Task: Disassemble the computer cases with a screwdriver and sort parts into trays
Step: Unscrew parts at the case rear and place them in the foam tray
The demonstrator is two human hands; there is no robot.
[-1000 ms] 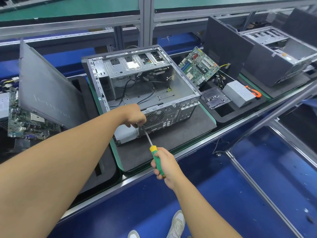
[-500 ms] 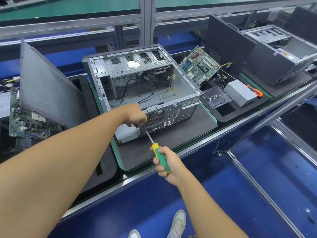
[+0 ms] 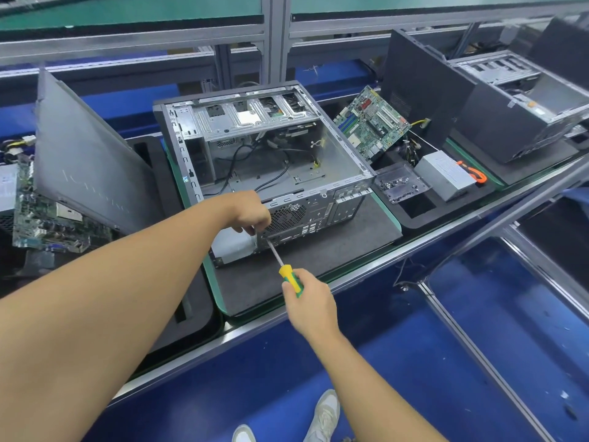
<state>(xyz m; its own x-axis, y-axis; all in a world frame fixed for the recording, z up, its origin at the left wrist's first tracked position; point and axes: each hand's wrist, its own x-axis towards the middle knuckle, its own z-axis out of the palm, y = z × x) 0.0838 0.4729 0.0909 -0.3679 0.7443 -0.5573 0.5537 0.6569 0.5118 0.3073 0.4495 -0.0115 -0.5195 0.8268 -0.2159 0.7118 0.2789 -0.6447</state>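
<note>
An open grey computer case (image 3: 334, 148) lies on its side on a dark foam mat (image 3: 334, 250), its rear panel facing me. My right hand (image 3: 310, 301) is closed around the green and yellow handle of a screwdriver (image 3: 288, 275), whose shaft angles up to the rear panel's lower left. My left hand (image 3: 250, 213) rests at that same spot, fingers pinched around the shaft near the tip. The tip itself is hidden behind my fingers.
A dark side panel (image 3: 86, 161) leans at the left over a motherboard (image 3: 47, 224). To the right, a black tray (image 3: 414, 224) holds another motherboard (image 3: 371, 122), a clear screw box (image 3: 400, 183) and a grey power supply (image 3: 444, 173). A second case (image 3: 522, 103) sits far right.
My right hand has shifted slightly on the screwdriver handle, and the view has drifted a little. My left hand stays at the rear panel.
</note>
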